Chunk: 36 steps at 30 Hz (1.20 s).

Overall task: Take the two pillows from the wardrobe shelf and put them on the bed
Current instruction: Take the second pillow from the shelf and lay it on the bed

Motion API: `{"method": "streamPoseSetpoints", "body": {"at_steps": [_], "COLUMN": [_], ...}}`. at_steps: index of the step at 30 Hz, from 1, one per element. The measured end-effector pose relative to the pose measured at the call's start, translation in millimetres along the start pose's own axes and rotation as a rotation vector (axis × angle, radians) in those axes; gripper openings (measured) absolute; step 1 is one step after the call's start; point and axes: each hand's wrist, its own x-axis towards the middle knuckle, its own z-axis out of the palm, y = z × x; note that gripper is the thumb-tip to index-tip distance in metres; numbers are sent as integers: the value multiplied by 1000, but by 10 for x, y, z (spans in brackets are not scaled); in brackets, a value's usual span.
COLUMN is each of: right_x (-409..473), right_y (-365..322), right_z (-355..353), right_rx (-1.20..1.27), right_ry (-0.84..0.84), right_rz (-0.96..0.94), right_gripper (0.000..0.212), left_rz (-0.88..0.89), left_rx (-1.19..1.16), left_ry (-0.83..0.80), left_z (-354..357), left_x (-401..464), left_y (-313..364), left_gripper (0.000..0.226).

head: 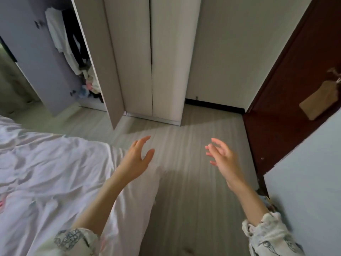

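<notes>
My left hand [137,159] and my right hand [220,158] are both raised in front of me over the floor, fingers spread and relaxed, holding nothing. The bed [46,172] with a crumpled white sheet fills the lower left; my left forearm crosses its corner. The wardrobe [166,61] stands ahead. Its left section is open, showing hanging clothes [60,34] and a heap of garments at the bottom. No pillow shows in this view.
Two open wardrobe doors [108,71] jut out toward the bed corner. A dark brown room door [287,108] stands open on the right, with a tan tag hanging from its handle. Grey wood-look floor [193,182] lies between bed and door.
</notes>
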Motion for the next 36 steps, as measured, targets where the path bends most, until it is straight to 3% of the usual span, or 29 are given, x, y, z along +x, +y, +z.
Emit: {"method": "streamPoseSetpoints", "body": {"at_steps": [10,17,26,36], "right_x": [2430,3956,5609,7006], "right_y": [-228,-552,-977,-1819], "right_z": [160,499,1867,3926], "right_rx": [10,-36,-62,-141], "right_ry": [-194,-309,-523,-779], "right_rz": [-71,-97,-146,-267], "right_gripper": [24,29,29,28], "left_rz": [-80,-125,-267,-445], "left_rx": [-21,34,-12,-27], "left_ry": [105,226,361,552], "left_z": [238,-9,-390,-1584], "left_x": [2068,3305,4641,5838], "left_y": [-17,-166,-1070,-2148], "left_gripper": [50,47,50,49]}}
